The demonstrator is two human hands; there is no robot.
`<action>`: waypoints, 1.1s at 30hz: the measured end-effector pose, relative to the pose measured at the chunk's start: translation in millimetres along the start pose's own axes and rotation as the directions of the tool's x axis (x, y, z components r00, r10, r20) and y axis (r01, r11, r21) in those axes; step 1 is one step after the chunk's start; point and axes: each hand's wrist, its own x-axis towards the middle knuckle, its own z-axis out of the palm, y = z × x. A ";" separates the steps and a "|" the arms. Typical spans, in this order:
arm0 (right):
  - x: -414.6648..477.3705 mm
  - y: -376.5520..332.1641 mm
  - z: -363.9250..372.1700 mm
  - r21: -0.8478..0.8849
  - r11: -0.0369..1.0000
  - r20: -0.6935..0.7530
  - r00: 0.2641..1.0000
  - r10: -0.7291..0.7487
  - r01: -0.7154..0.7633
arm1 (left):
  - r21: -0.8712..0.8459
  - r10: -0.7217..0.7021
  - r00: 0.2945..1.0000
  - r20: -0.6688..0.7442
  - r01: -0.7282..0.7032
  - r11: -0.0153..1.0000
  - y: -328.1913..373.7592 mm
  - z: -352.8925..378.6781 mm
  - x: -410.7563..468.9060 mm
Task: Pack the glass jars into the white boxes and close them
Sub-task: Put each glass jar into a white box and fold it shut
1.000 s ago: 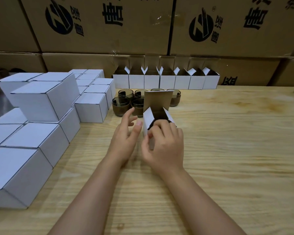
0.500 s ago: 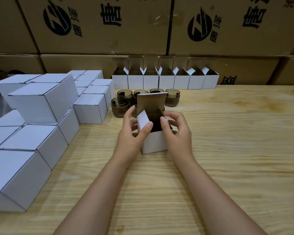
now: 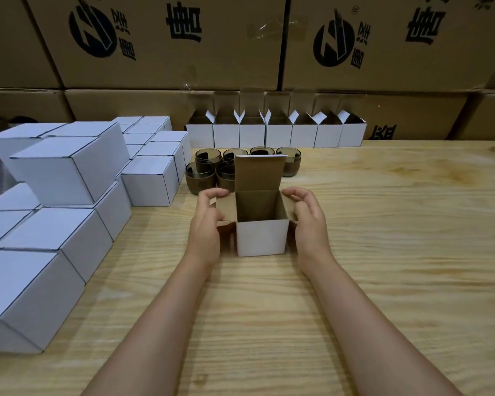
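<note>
An open white box [image 3: 262, 237] stands upright on the wooden table in front of me, its brown lid raised at the back and both side flaps spread outward. The inside looks empty. My left hand [image 3: 207, 224] presses on the left flap and my right hand [image 3: 307, 221] on the right flap. Several smoky brown glass jars [image 3: 200, 178] stand in a cluster just behind the box, partly hidden by its lid.
A row of open white boxes [image 3: 277, 134] lines the back of the table. Closed white boxes [image 3: 69, 172] are stacked along the left side. Large printed brown cartons [image 3: 240, 38] form a wall behind. Bare wooden table [image 3: 397, 252] spreads to the right.
The box has been turned square to me and set down. Its side flaps, upright before, are now folded outward under my two hands, which moved to either side.
</note>
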 end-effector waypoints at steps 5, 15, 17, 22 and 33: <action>-0.9 -7.0 -7.1 -0.060 0.997 0.192 0.981 -0.034 0.046 | 0.011 0.080 0.992 0.099 -0.082 0.997 2.5 1.6 -4.7; 1.3 -7.6 -5.5 -0.269 0.956 0.200 0.978 -0.064 0.118 | 0.259 0.044 0.979 0.197 -0.095 0.961 5.5 3.8 -10.2; 1.6 -8.8 -7.4 -0.280 0.953 0.221 0.974 -0.054 0.116 | 0.388 0.066 0.971 0.230 -0.154 0.909 4.3 1.8 -12.7; 8.4 -29.9 -11.3 -0.579 0.791 0.206 0.974 -0.094 0.198 | 0.452 0.088 0.969 0.229 -0.186 0.872 5.3 2.2 -13.2; 74.2 -59.9 114.3 -0.748 0.067 0.663 0.748 0.029 0.660 | 0.410 0.100 0.964 0.248 -0.198 0.890 3.3 6.1 -8.0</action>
